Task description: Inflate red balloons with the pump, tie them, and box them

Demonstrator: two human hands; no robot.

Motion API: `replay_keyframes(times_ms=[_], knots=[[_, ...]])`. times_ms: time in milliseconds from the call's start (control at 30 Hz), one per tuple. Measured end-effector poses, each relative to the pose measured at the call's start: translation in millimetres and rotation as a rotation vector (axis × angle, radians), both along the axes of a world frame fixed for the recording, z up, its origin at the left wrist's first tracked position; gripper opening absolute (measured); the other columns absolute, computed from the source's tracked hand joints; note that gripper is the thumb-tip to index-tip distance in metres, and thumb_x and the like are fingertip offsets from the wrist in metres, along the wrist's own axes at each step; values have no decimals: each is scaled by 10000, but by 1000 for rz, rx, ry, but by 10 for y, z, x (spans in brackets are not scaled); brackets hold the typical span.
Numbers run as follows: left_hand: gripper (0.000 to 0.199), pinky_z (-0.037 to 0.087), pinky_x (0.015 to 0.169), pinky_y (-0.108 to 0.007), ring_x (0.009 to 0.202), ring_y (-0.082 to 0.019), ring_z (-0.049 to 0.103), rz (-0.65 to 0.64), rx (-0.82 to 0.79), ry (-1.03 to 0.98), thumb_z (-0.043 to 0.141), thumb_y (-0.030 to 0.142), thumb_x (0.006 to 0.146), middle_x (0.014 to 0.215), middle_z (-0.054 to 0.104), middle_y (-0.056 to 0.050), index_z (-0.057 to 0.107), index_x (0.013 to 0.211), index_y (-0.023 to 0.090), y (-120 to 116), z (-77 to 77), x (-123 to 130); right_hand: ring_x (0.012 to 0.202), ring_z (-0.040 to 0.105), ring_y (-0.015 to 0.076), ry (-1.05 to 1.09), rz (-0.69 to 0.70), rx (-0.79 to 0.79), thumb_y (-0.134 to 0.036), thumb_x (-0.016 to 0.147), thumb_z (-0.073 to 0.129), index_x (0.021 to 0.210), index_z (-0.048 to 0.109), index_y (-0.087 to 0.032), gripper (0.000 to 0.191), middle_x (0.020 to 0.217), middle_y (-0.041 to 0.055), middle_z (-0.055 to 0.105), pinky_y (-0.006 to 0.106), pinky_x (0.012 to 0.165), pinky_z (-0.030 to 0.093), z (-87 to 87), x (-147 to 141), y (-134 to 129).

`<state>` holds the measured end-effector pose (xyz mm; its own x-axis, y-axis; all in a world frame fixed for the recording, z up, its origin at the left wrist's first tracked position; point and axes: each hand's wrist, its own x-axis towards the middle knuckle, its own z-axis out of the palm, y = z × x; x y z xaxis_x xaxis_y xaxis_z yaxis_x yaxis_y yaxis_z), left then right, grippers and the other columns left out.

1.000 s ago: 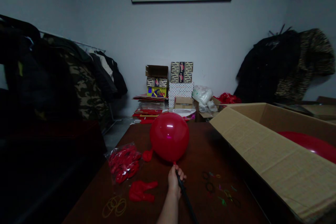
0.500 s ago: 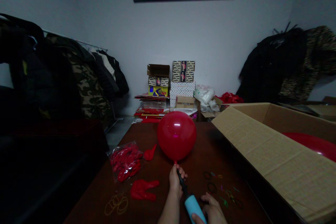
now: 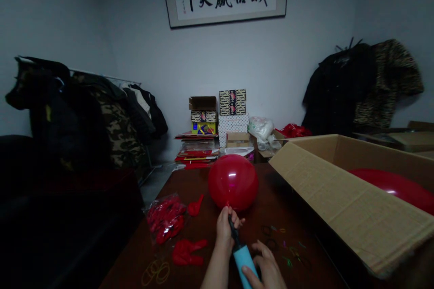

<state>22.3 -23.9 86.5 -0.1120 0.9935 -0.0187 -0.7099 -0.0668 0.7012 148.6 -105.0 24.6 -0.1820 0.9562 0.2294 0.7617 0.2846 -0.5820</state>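
My left hand (image 3: pixel 224 230) is shut around the neck of an inflated red balloon (image 3: pixel 233 183), pinching it onto the black nozzle of a hand pump (image 3: pixel 234 231). My right hand (image 3: pixel 266 268) grips the pump's light blue barrel (image 3: pixel 243 263) low down, with its lower end out of view. On the dark wooden table (image 3: pixel 203 185) lie a plastic bag of limp red balloons (image 3: pixel 166 219), a loose limp red balloon (image 3: pixel 187 253) and a small red one (image 3: pixel 195 205). Yellowish rubber bands (image 3: pixel 156 272) lie near the front edge.
A cardboard box (image 3: pixel 349 189) stands open at the table's right, holding a large red balloon (image 3: pixel 393 187). Small coloured bands (image 3: pixel 281 244) lie beside it. Stacked boxes (image 3: pixel 232 117) and papers stand beyond the table; coats hang on both sides.
The blue pump barrel and my right hand have come into view at the bottom. The camera has tilted up, showing the whole framed calligraphy. The balloon looks about the same size.
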Motion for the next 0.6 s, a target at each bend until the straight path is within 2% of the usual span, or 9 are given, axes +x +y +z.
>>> replay_keyframes(times_ms=[100,200,300,367,467,533,600], knots=[[373,477,559,-280,343,-42,317,46,56,66,616,502,719,442,408,98,415,654,196,-68,135,29,1288,375,312,27,53,-64,-581,790,417,908,643,-156,496,1308,164,514,459,1070,283,132,-19,18],[384,491,566,-294,335,-43,322,53,97,111,603,518,724,438,411,95,414,640,195,-98,265,73,1322,324,285,60,125,-123,-583,801,399,1171,543,-139,596,1349,148,471,450,1101,237,451,-24,34],[379,503,586,-312,343,-53,354,83,137,130,597,515,728,441,427,90,413,637,197,-100,382,85,1313,330,282,103,117,-113,-540,819,390,1143,562,-132,549,1283,141,515,444,1110,215,783,-24,8],[365,509,606,-334,359,-71,403,96,167,144,585,509,737,446,448,81,417,640,199,-91,441,72,1308,335,284,116,107,-94,-526,822,394,1124,572,-146,517,1261,131,526,454,1112,200,925,-14,-26],[344,510,624,-359,392,-100,471,108,187,173,571,492,743,455,481,63,427,636,198,-53,526,15,1320,311,296,97,96,-60,-520,818,404,1114,577,-169,490,1263,119,524,487,1118,164,968,31,-69],[327,503,611,-337,419,-108,497,174,184,157,577,467,738,468,496,58,426,632,197,-5,609,-64,1336,282,306,63,100,-42,-529,804,424,1108,581,-169,496,1287,119,509,499,1125,135,894,88,-86],[319,477,566,-278,457,-110,524,308,202,110,588,449,724,479,497,59,415,629,199,53,718,-173,1342,273,310,29,96,-60,-542,800,419,1117,577,-157,523,1312,129,492,495,1127,139,777,160,-90]])
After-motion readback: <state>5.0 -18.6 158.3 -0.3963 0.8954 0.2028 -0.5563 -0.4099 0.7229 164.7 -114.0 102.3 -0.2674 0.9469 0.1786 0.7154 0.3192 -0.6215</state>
